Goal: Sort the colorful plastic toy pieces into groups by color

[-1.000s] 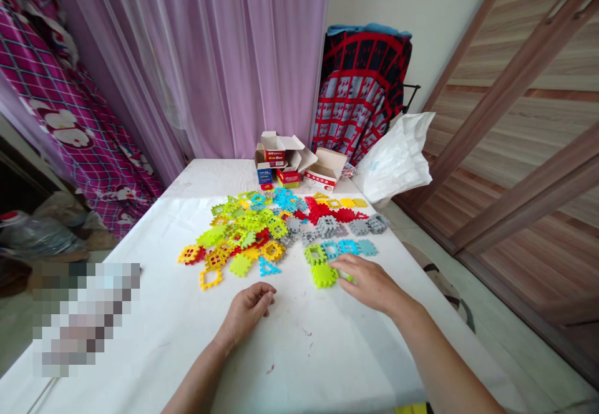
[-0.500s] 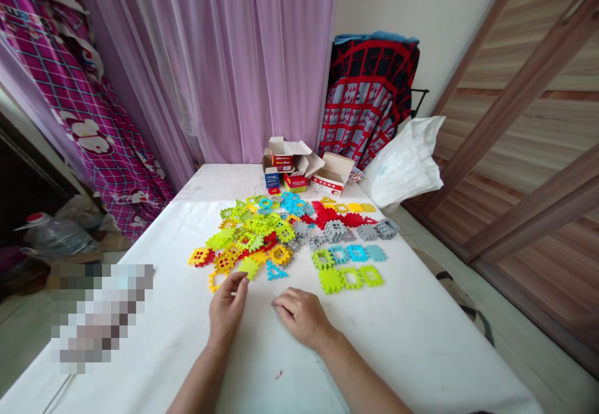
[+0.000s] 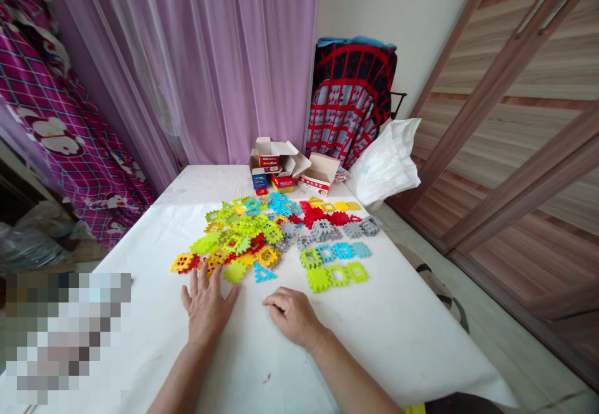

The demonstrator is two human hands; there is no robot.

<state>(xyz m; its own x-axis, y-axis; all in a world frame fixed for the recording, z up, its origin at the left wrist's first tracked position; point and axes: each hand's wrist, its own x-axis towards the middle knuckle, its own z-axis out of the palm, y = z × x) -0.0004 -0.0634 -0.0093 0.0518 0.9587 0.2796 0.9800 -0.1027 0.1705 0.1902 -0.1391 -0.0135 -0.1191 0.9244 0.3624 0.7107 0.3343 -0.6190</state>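
Here's the left hand [image 3: 206,308], palm down and fingers fanned wide, reaching to the near edge of a heap of plastic pieces [image 3: 250,226]. Nothing shows in its grip; the fingertips are over the yellow ones, though whether they're touching, I can't tell. Over to the right hand [image 3: 294,317]: fingers curled loosely inward, low over the white-covered table [image 3: 374,351], the palm hidden, so no telling whether anything sits inside.

Just past the left thumb, a lime square [image 3: 234,271], and right beside that a blue triangle [image 3: 264,272]. The heap itself is a jumble of lime, yellow, red, blue and grey, toothed edges everywhere.

Out to the right, tidier stuff! A row of three lime pieces [image 3: 319,279], one solid and two frames; behind it, a row of blue pieces [image 3: 360,250] with a green frame at its left end. Farther back come grey pieces [image 3: 322,230], red pieces [image 3: 327,216], then yellow pieces [image 3: 353,206].

Small cardboard boxes [image 3: 269,162] crowd the far end, a white plastic bag [image 3: 386,161] to their right, purple curtain [image 3: 224,58] behind.
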